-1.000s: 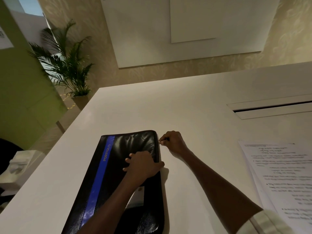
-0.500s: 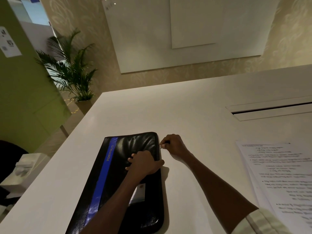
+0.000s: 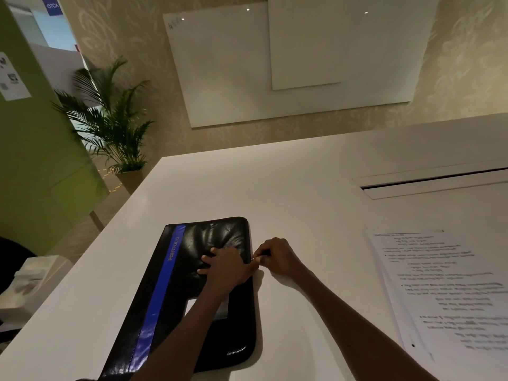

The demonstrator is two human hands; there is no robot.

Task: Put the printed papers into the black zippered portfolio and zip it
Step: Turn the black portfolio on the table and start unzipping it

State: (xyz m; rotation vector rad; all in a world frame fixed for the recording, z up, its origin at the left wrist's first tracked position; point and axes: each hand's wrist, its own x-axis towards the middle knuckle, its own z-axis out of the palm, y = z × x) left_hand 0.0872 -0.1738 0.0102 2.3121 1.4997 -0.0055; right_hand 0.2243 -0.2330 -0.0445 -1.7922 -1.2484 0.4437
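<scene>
The black zippered portfolio [image 3: 176, 298] with a blue stripe lies flat on the white table [image 3: 302, 215], slightly left of centre. My left hand [image 3: 228, 266] presses down on its cover near the right edge, fingers spread. My right hand [image 3: 277, 257] sits just beside that right edge and pinches the small metal zipper pull between thumb and fingers. The printed papers [image 3: 450, 292] lie in a loose stack on the table at the right, apart from the portfolio.
A long recessed cable slot [image 3: 434, 182] runs across the table at the back right. A potted palm [image 3: 110, 125] stands on the floor past the table's far left corner. A whiteboard [image 3: 288, 64] hangs on the wall behind.
My right hand has drawn the zipper pull along the portfolio's right edge toward me, closing up to my left hand. The left hand stays pressed on the cover.
</scene>
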